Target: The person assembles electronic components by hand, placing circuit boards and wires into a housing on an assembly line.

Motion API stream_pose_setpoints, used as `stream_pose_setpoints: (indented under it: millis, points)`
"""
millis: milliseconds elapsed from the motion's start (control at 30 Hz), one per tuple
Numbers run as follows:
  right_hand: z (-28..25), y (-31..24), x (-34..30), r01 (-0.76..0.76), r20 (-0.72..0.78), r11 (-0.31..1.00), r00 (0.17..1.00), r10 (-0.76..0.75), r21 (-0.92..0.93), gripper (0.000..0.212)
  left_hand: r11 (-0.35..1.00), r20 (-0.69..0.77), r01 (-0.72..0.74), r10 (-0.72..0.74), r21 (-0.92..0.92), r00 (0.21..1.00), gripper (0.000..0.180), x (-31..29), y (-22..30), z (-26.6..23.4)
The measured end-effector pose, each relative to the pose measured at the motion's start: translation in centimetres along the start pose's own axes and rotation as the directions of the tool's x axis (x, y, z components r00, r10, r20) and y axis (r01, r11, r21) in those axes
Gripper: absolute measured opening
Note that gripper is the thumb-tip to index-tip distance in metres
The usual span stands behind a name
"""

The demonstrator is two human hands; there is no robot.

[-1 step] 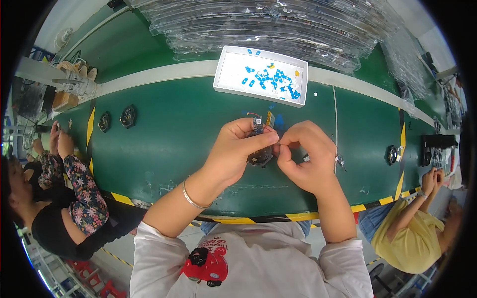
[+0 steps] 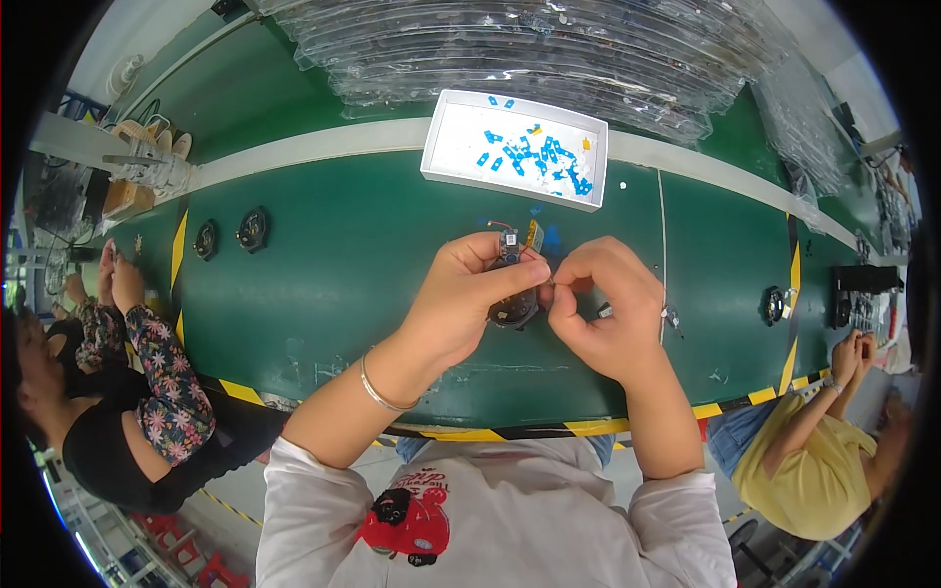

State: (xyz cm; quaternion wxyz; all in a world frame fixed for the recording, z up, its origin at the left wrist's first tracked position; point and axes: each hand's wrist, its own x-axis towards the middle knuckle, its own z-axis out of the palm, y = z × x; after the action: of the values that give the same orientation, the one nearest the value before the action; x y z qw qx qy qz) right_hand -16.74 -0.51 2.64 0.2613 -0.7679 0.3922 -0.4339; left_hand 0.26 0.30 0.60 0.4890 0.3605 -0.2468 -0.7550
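Observation:
My left hand (image 2: 461,292) is closed around a round black watch-like case (image 2: 514,312), thumb across its top. From the case's far side stick up a small circuit board (image 2: 510,238) with a white label, a thin red wire and a yellowish flex piece (image 2: 534,235). Thumb and forefinger of my right hand (image 2: 608,299) are pinched together at the case's right edge, beside my left thumb tip. Whatever lies in that pinch is too small to make out. Partly behind the right hand, a small part (image 2: 604,311) rests on the green table (image 2: 323,274).
Beyond my hands stands a white box (image 2: 461,178) with many blue bits and a few yellow ones. Stacked clear plastic trays (image 2: 529,54) fill the back. Other round black cases (image 2: 252,229) lie far left, another (image 2: 774,305) at right. Co-workers sit on both sides.

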Motion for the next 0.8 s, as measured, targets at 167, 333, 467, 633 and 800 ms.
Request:
stream_pose_setpoints:
  millis: [167,333,467,633,800]
  points:
    - [-0.1,1.7,0.2,-0.144,0.011,0.982,0.989,0.147,-0.121,0.011,0.997,0.024,0.015,-0.017,0.077,1.0,0.005,0.1,0.2,0.0]
    - [-0.1,1.3,-0.3,-0.015,0.241,0.834,0.954,0.177,-0.552,0.009,0.992,-0.013,-0.019,0.021,0.127,1.0,0.007,0.4,0.4,-0.3]
    - [-0.4,0.5,0.1,-0.186,0.138,0.921,0.96,0.245,-0.341,0.008,0.987,-0.027,-0.008,0.012,0.158,1.0,0.008,0.3,0.6,-0.2]
    - [0.7,-0.3,-0.2,-0.01,-0.019,0.997,1.0,0.008,-0.077,0.015,0.99,-0.05,0.032,-0.025,0.138,0.998,0.01,0.2,0.5,-0.2]
    - [0.3,-0.4,-0.3,-0.065,-0.06,0.996,0.996,0.061,-0.059,0.014,0.986,0.0,0.136,-0.137,0.098,0.991,0.012,-0.1,1.6,0.0]
